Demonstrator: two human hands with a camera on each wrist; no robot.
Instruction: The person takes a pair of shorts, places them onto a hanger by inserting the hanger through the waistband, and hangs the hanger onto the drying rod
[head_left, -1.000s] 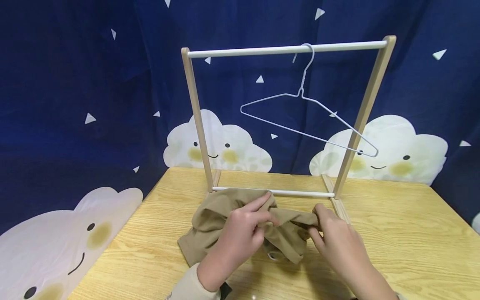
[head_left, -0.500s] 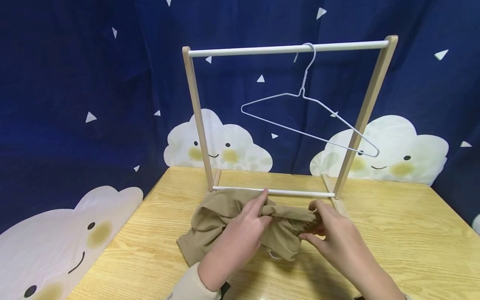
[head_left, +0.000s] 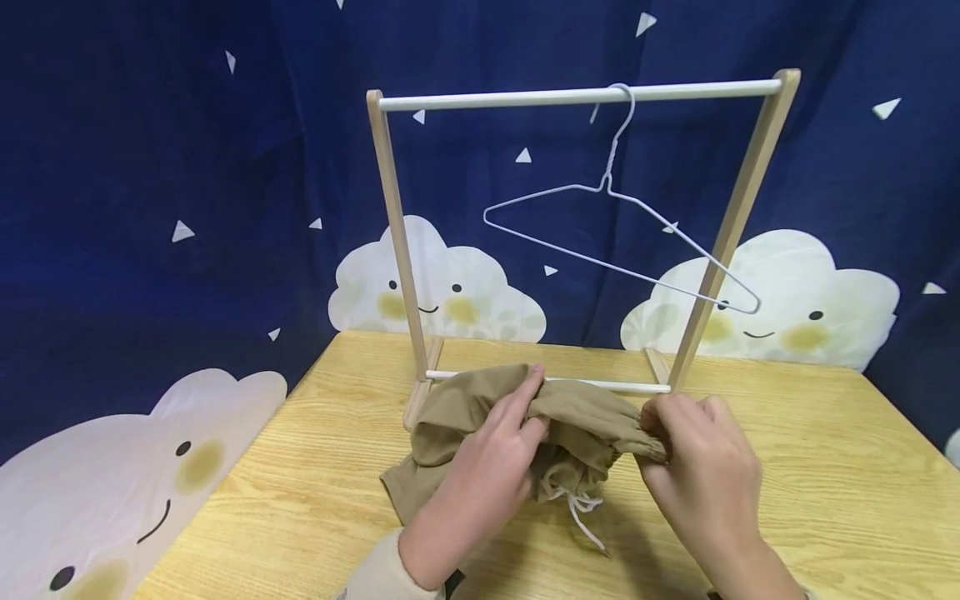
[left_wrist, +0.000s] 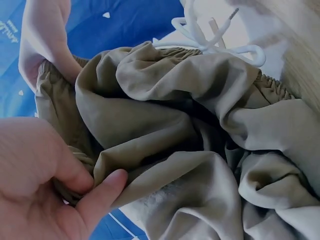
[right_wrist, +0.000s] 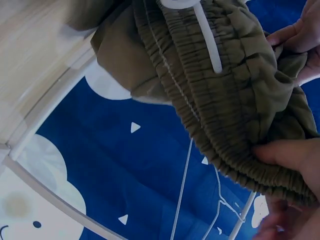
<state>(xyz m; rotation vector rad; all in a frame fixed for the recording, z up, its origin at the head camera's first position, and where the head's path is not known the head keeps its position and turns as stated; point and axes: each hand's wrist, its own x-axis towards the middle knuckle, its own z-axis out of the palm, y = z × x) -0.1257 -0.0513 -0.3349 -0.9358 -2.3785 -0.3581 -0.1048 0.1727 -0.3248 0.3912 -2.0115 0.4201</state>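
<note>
Khaki shorts (head_left: 592,412) with a gathered elastic waistband (right_wrist: 215,100) are bunched up over the table, in front of the rack's lower bar. A white drawstring (head_left: 576,507) hangs from the waistband's near side, tied in a bow. My left hand (head_left: 483,462) pinches a fold of the cloth between thumb and fingers, its index finger stretched along the top. At the right end my right hand (head_left: 701,462) grips the waistband, thumb on one side and fingers behind. From the left wrist view, the waist opening (left_wrist: 135,125) gapes between both hands.
Behind the shorts stands a wooden rack (head_left: 738,225) with a white top bar (head_left: 487,101). A white wire hanger (head_left: 551,236) hangs from that bar, tilted down to the right. The wood-grain table (head_left: 840,475) meets a dark blue curtain (head_left: 187,150) with cloud prints.
My right hand has shifted its hold and now grips the waistband, drawn a little to the right. The shorts' right part has spread and risen, and the drawstring bow has come into sight.
</note>
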